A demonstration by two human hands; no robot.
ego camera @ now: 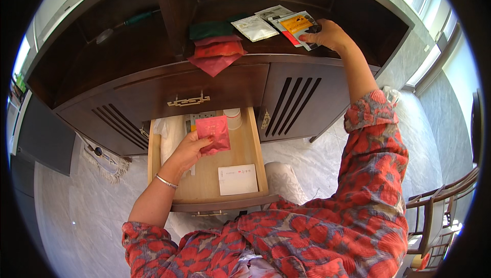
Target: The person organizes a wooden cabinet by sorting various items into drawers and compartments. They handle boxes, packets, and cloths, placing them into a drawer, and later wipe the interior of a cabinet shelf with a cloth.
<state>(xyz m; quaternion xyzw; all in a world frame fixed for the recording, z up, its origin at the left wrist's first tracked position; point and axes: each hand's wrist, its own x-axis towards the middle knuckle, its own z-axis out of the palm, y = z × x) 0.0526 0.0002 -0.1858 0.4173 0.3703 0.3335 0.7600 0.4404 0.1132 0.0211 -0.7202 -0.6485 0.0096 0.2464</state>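
Note:
My left hand (190, 148) grips a pink foil sachet (215, 135) above an open wooden drawer (209, 197). Up on the cabinet's shelf, my right hand (326, 35) has its thumb and fingers on an orange and grey sachet (297, 24); whether it is lifted off the packets beneath I cannot tell. A white sachet (254, 28) lies to the left of that pile. Farther left are a dark green packet (211, 30) and several red and pink packets (218, 53), the lowest overhanging the shelf's front edge. A white printed box (238, 180) lies in the drawer's front right corner.
The drawer also holds a white round container (232, 118) and a white plastic bag (172, 134). Slatted cabinet doors (293, 105) flank it. A green-handled tool (138, 18) lies in the left shelf bay. A mop head (105, 164) is on the floor at left, wooden chairs (425, 216) at right.

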